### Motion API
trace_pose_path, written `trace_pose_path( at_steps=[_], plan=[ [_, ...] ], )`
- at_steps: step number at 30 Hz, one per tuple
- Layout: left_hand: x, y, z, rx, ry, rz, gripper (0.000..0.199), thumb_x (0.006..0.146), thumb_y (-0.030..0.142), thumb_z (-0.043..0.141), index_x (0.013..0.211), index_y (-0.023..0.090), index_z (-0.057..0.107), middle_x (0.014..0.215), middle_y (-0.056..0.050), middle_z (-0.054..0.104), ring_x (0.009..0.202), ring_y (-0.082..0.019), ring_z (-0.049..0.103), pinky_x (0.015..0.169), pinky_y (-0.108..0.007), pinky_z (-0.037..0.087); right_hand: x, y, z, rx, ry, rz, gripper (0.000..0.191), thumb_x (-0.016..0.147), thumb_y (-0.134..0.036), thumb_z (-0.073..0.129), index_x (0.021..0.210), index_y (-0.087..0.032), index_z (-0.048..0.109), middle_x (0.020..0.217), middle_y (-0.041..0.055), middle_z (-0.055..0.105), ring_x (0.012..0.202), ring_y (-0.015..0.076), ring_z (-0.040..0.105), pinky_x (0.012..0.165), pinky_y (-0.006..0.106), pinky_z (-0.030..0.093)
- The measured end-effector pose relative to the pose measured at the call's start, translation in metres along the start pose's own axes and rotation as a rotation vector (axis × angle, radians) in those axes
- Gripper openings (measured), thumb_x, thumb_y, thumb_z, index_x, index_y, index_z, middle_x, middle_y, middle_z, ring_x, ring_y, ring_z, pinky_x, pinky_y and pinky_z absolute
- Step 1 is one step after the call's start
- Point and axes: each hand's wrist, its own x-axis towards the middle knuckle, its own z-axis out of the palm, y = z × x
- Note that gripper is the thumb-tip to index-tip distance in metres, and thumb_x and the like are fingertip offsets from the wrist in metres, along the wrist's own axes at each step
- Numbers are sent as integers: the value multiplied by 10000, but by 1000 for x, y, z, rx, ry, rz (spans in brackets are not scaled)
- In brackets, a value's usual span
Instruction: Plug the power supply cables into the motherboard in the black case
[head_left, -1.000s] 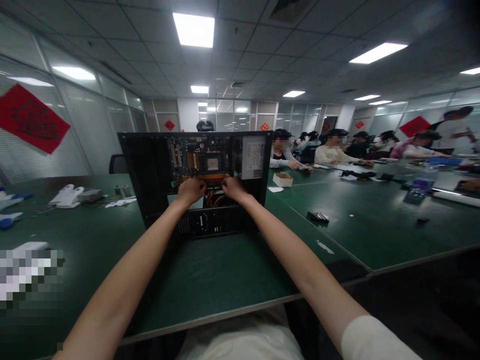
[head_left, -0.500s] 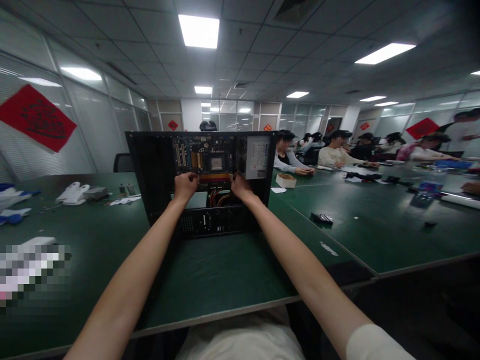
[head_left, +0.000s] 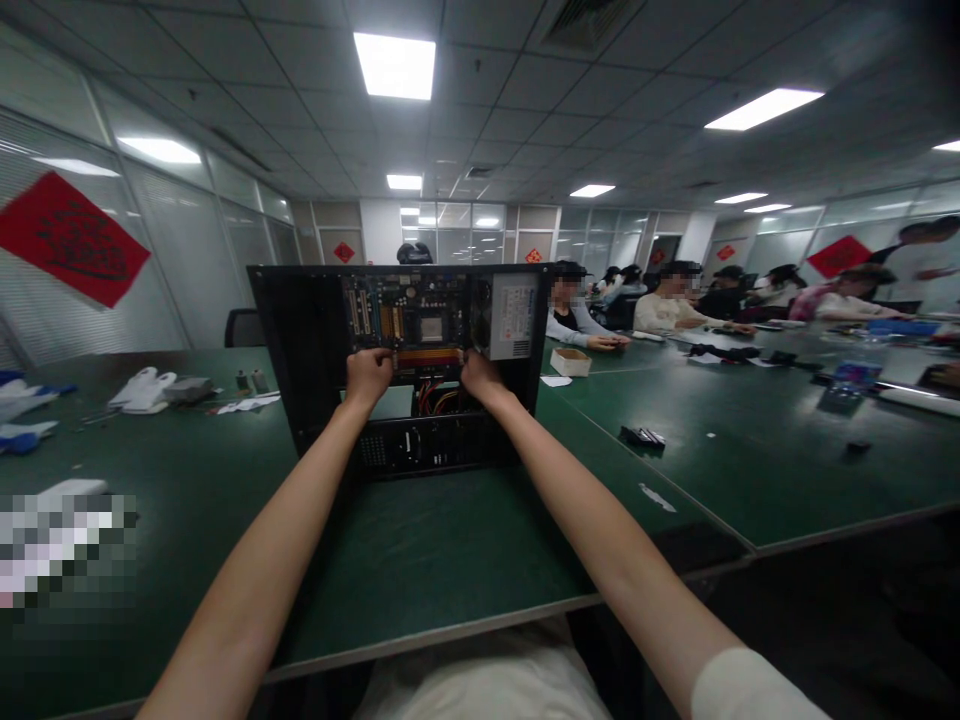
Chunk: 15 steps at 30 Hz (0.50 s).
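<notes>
A black computer case (head_left: 292, 350) stands on the green table with its open side toward me. Inside it is a motherboard (head_left: 409, 295) with a bare square socket, and a power supply (head_left: 512, 318) sits at the upper right. My left hand (head_left: 367, 377) is closed, its fingertips at the left end of the red and yellow memory slots (head_left: 427, 356). At their right end my right hand (head_left: 481, 378) is closed too, fingers curled against the board. Whatever the fingertips pinch is hidden. Coloured cables (head_left: 433, 397) hang below the slots.
A small open box (head_left: 570, 362) stands right of the case, near a co-worker's hands (head_left: 606, 342). Dark metal pieces (head_left: 643, 438) and a torn scrap (head_left: 657, 497) lie on the right. White plastic bags (head_left: 142, 388) lie at left. More people sit along the far tables.
Both hands stay at the two ends of the memory slots, with barely any shift. The view has moved very slightly.
</notes>
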Motion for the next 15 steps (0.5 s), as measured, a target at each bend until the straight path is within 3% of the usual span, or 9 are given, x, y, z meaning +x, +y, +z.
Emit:
trace_pose_path(
  at_steps=[15],
  plan=[
    [-2, 2, -2, 18, 10, 17, 349, 863, 193, 465, 1037, 139, 763, 1043, -89, 761, 997, -212, 701, 951, -270, 503, -1, 0, -1, -2, -6, -4, 417, 879, -62, 363, 1218, -170, 580, 1206, 134, 651, 1127, 258, 599, 908, 317, 482]
  ],
)
